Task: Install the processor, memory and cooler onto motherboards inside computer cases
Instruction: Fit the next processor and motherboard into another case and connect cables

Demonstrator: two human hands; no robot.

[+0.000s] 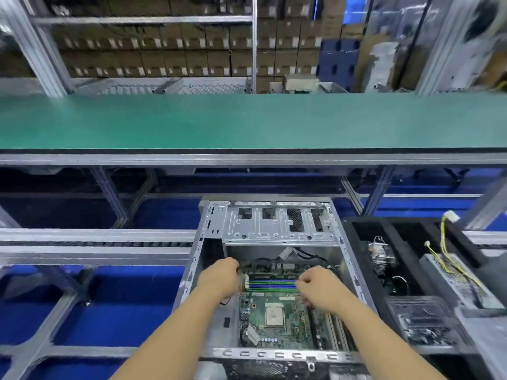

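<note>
With the processor [274,314] already seated mid-motherboard [277,325] inside the open case [279,229], the memory step appears in hand; left hand [219,277] and right hand [319,290] sit with fingers curled at opposite ends of the memory slots [271,283]; whether they grip a module cannot be told; advise even, vertical pressure at both ends until latches close; cooler [382,255] waits in the foam tray [406,231] just right

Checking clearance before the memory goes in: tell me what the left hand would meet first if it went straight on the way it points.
Probably the black cables at the far end of the motherboard, just ahead of the left hand; depth is unclear.
</note>
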